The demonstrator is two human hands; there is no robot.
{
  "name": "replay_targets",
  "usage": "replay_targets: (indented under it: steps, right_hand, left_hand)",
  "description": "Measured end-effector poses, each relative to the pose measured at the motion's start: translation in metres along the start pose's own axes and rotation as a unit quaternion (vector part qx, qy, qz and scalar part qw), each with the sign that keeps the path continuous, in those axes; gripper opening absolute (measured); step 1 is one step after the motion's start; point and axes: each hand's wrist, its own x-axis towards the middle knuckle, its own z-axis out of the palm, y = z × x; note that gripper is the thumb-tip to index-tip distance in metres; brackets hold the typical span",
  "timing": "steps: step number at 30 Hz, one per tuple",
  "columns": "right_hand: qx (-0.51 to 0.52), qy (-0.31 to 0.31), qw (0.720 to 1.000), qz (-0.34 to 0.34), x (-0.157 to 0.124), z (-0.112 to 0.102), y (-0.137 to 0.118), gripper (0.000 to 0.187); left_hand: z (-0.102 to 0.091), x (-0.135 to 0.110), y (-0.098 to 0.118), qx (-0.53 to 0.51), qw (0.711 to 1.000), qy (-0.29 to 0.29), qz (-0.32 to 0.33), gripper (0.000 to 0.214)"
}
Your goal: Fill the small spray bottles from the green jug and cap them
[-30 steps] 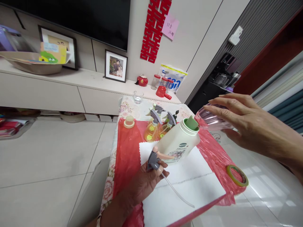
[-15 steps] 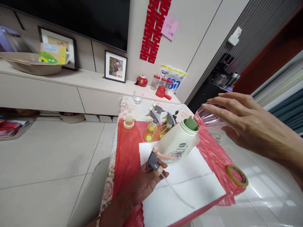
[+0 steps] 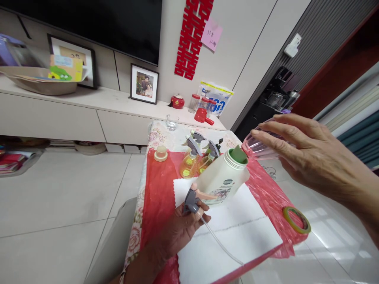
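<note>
Left hand (image 3: 184,230): low centre, pinch grip, fingers curled in with tips bunched, palm partly turned up. Left forearm (image 3: 148,258) bare, slants up from bottom edge. Right hand (image 3: 304,144): higher, off to the right, back of hand facing up, fingers (image 3: 272,140) long, lightly bent, pointing left in a loose wrap grip. Right forearm (image 3: 359,187) bare, from right edge. Hands well apart.

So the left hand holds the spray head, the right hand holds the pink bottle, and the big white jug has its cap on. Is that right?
Not quite: the head view shows the white jug uncapped, its green spout exposed. The left hand does hold the spray head, and the right hand holds the pink bottle.
</note>
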Motion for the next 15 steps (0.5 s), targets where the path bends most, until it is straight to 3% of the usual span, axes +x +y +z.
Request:
replay_targets:
  steps: [11,15]
  right_hand:
    - [0.029,-0.003,0.999,0.031,-0.007,0.006,-0.002,0.059]
    - [0.086,0.011,0.993,0.082,-0.018,0.014,-0.007,0.064]
  left_hand:
    - [0.000,0.000,0.000,0.003,1.000,0.003,0.007,0.069]
    - [0.002,-0.002,0.002,0.021,1.000,-0.002,-0.002,0.047]
